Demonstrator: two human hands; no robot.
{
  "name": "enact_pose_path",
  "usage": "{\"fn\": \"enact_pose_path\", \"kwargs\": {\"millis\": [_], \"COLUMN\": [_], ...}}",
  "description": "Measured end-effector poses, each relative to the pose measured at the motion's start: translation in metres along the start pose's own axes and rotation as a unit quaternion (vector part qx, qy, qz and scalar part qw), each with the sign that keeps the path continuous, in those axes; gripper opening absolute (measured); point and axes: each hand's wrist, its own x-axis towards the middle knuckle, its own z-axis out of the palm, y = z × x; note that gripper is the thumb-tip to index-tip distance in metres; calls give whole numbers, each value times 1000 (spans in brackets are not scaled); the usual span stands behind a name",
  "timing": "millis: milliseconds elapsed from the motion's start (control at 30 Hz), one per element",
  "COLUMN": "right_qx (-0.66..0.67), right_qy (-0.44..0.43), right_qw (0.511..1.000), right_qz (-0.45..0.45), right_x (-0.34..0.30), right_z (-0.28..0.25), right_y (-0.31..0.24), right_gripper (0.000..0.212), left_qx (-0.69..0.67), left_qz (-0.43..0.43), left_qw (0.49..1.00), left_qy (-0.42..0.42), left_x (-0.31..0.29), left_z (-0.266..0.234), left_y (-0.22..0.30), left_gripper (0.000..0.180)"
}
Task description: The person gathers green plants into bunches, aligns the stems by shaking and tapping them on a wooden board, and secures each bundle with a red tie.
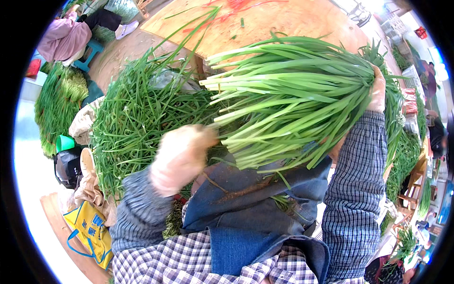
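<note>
a: what does the right hand (378, 89) have hold of?

b: a thick bundle of long green leaves (298, 97). it's closed around the bundle's right end, where the leaves gather together; the rest fans out toward the left hand (183, 156), pale ends first.

a: and that left hand, is it gripping anything?

b: it's blurred. the fingers look curled in, but i can't tell how tightly, or whether they have hold of anything. it's near the loose lower-left ends of the bundle.

a: what's around it?

b: a big tangled heap of green leaves (142, 118), to its left and beyond it. farther left and nearer the body there's a yellow bag (87, 229) with blue handles.

a: below the hands?

b: a dark blue apron (255, 189) across the lap, with a few leaf scraps (282, 202) on it.

a: beyond them?

b: a wooden worktop (279, 23) with red strands (234, 5) at its far side. off to the far left, a co-worker in pink (66, 38) sits on a blue stool (90, 56).
</note>
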Motion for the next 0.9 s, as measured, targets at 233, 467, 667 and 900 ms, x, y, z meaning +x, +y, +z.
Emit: {"fn": "enact_pose_path", "kwargs": {"millis": [233, 467, 667, 900], "right_qx": [-66, -9, -79, -66], "right_qy": [-52, -63, -142, 73], "right_qw": [996, 997, 985, 995], "right_qz": [-20, 47, -59, -15], "right_x": [24, 11, 1, 6], "right_z": [-47, -31, -42, -8], "right_y": [-14, -13, -12, -4], "right_gripper": [25, 36, 39, 34], "left_qx": [260, -413, -511, -310], "left_qz": [-304, -221, -306, -213], "left_qw": [911, 883, 803, 893], "left_qy": [-102, -30, -2, 247], "left_x": [-100, 13, 28, 22], "left_z": [-65, -11, 15, -3], "left_y": [-67, 6, 12, -20], "left_gripper": [31, 57, 17, 23]}}
